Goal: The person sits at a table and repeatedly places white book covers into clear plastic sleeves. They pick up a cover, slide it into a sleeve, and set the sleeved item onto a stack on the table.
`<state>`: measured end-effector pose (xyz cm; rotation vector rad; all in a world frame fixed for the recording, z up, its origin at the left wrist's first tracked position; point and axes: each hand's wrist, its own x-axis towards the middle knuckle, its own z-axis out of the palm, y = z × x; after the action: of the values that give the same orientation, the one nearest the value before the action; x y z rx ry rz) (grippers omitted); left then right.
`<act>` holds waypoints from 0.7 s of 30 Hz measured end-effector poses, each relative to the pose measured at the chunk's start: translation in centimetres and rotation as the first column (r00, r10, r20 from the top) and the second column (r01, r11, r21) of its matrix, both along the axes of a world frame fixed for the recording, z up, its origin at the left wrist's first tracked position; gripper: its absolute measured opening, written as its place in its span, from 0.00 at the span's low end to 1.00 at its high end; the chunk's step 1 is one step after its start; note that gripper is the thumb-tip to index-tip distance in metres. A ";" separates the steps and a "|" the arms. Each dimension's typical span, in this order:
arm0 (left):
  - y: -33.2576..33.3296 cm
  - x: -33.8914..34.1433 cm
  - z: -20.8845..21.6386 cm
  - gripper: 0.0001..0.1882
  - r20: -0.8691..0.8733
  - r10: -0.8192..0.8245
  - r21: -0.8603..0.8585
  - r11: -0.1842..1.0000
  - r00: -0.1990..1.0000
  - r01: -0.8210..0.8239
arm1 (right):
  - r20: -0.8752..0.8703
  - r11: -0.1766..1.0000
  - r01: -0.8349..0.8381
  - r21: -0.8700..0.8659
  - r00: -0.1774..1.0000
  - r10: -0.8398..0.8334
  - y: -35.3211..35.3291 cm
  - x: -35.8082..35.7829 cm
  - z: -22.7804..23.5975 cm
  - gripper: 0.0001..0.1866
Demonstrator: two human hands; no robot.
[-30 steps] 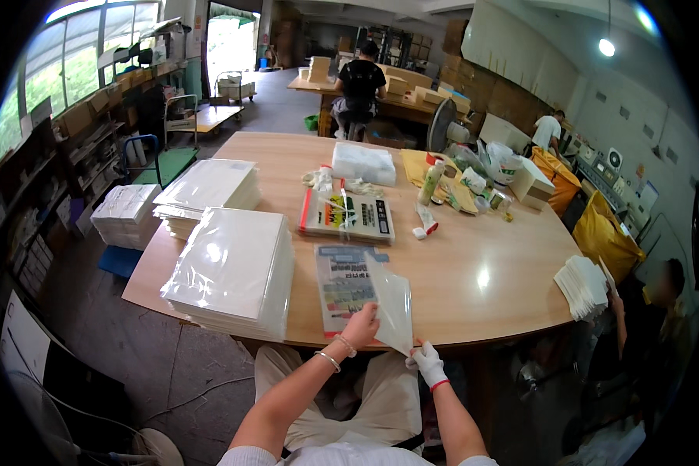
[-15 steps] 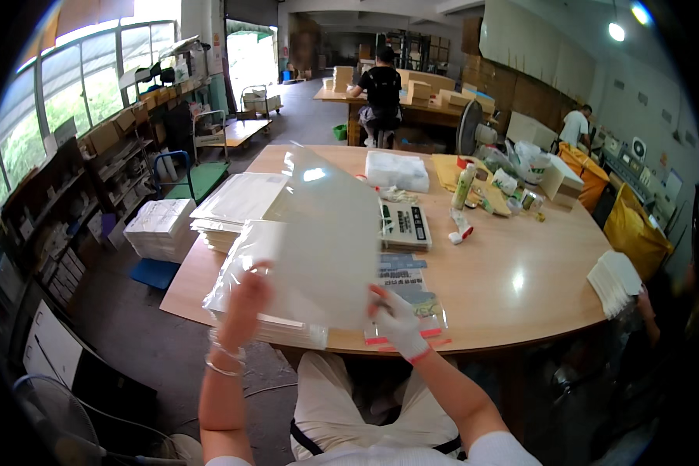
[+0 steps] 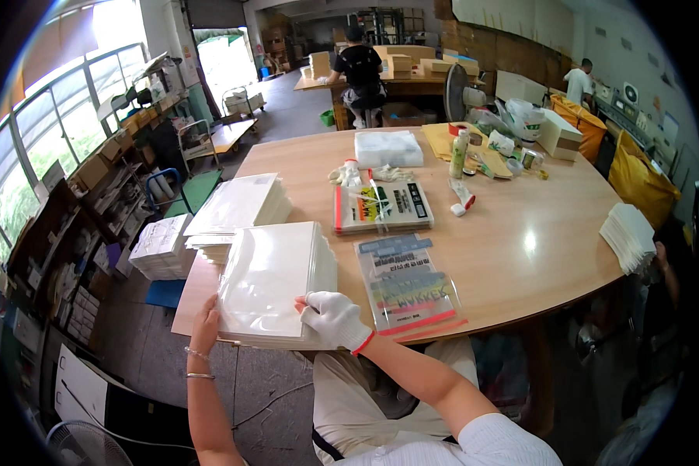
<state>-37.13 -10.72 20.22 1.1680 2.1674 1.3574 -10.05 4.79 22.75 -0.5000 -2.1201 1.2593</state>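
Note:
Two piles of flat white sheets in clear plastic sleeves lie at the table's left side, a near stack (image 3: 268,268) and a far stack (image 3: 237,203). My left hand (image 3: 204,326), bare with bracelets at the wrist, rests along the near stack's left edge, fingers stretched out. My right hand (image 3: 334,318), in a white knit glove with bare fingertips, lies over that stack's near right part. Its fingers close on the right edge of the top sleeved sheet. To the right lies a clear printed plastic bag (image 3: 408,283) with a red strip.
Beyond the bag are a bundle of printed bags (image 3: 384,208), white gloves (image 3: 349,174) and a white plastic-wrapped pack (image 3: 388,149). A spray bottle (image 3: 458,153) and tape stand farther right. A white stack (image 3: 627,237) sits at the right edge. Two people work farther back.
The sleeved white sheet my hands held up has come down onto the near stack. Both hands are lower, and the view has shifted, showing the printed bundle and gloves fully.

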 end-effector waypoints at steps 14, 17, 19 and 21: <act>11.6 24.8 -8.8 0.24 -0.339 -0.249 0.181 0.929 0.907 0.322 | 0.385 0.624 0.469 0.625 0.510 -0.769 14.6 23.4 -18.5 0.27; 18.9 24.8 -15.4 0.31 -0.354 -0.214 -0.368 0.927 0.910 0.075 | 0.450 0.729 0.322 0.604 0.617 -0.645 14.5 24.7 -19.4 0.29; 21.6 24.8 -17.6 0.33 -0.401 -0.311 -0.392 0.908 0.862 0.145 | 0.491 0.792 0.288 0.538 0.657 -0.572 14.1 24.1 -18.5 0.28; 22.8 25.1 -17.9 0.34 -0.429 -0.371 -0.412 0.892 0.823 0.187 | 0.471 0.801 0.311 0.511 0.678 -0.564 14.3 24.3 -18.7 0.28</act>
<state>-12.08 12.11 2.31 1.7434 2.3011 0.5344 14.24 19.08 4.00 -1.2908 -2.4470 0.3709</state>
